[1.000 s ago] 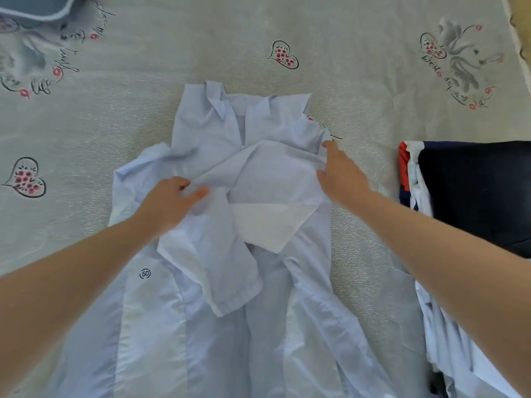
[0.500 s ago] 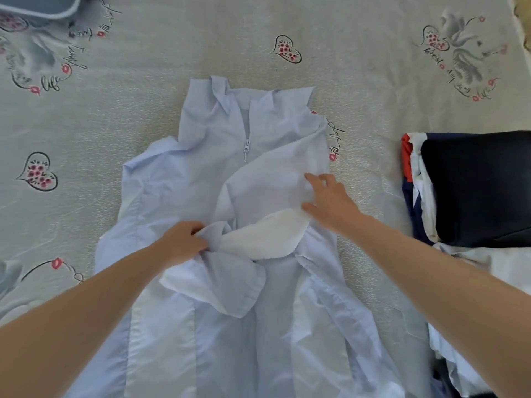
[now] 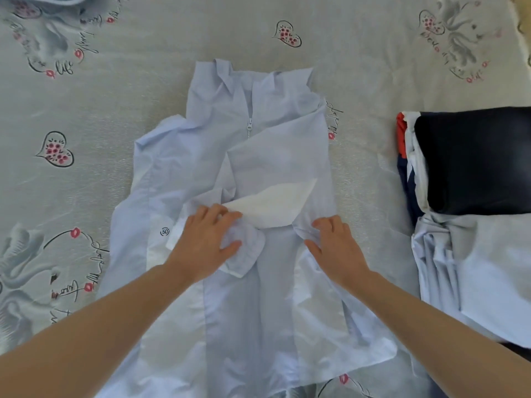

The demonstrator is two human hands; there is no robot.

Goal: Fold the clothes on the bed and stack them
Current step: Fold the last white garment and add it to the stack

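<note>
Pale blue garment (image 3: 258, 173) lies flat at centre of the bed (image 3: 373, 67), collar toward 12 o'clock, hem toward 6 o'clock, zip (image 3: 249, 126) visible below the collar. Both sleeves folded inward across the chest; white inner lining (image 3: 273, 205) of the right-side sleeve shows as a triangle at the middle.

Left hand (image 3: 208, 244) sits on the bunched cuff (image 3: 247, 251) of the left-side sleeve, fingers spread toward 1 o'clock, thumb against the cloth; looks like pressing, but can't tell for sure if it pinches fabric. Right hand (image 3: 334, 249) lies just right of centre with fingers mostly straight, tips touching the folded sleeve edge, pressing down, not gripping.

Small round "50" mark (image 3: 165, 231) on the garment at 9 o'clock of the left hand.

Stack (image 3: 474, 162) at 3 o'clock, well apart from the garment: dark navy folded item on top, red-white-navy piece under it. Another pale blue cloth (image 3: 474, 268) lies crumpled at 4 o'clock, touching the stack.

No containers in view. Bedsheet is grey with heart and lip prints.
</note>
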